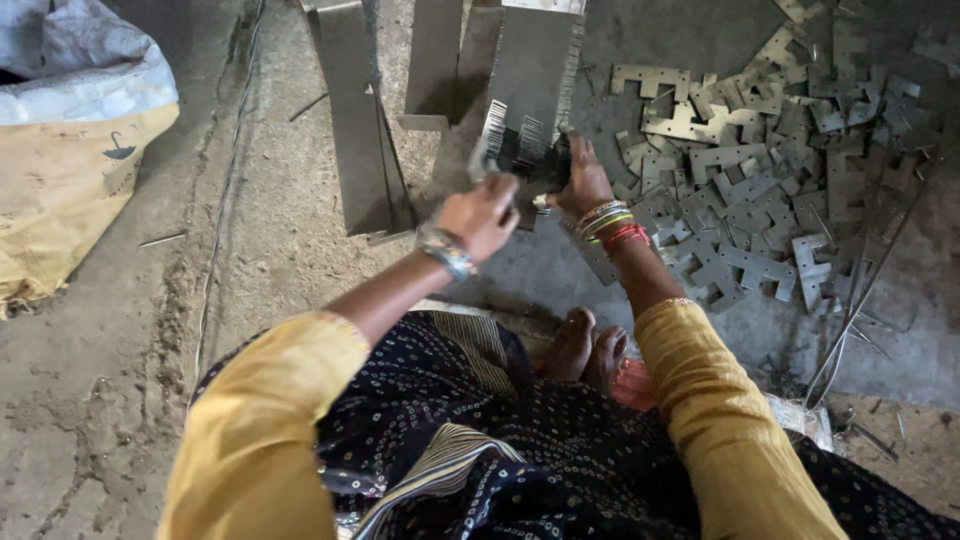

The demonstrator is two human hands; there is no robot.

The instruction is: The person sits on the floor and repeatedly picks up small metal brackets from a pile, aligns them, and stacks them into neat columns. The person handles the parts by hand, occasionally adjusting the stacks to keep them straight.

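Left of the pile (pixel 770 200), both my hands (pixel 480 215) (pixel 582 180) grip the sheet (pixel 525 110); its toothed edge could cut me.

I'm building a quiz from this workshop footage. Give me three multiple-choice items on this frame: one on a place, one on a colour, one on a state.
1. Where does the pile of flat metal cut-outs lie?
A. On the floor to the person's right
B. Inside the sack
C. On the person's lap

2. What colour are the person's sleeves?
A. Blue
B. Mustard yellow
C. White

3. What are the two hands doing?
A. Resting on the knees
B. Both gripping the comb-edged metal strip
C. One lifting the sack

Answers:
1. A, since the grey pieces are spread over the floor beyond the right hand, well away from the sack at far left.
2. B, since both forearms are covered in yellow cloth.
3. B, since the left hand and the right hand close round the lower end of the strip.
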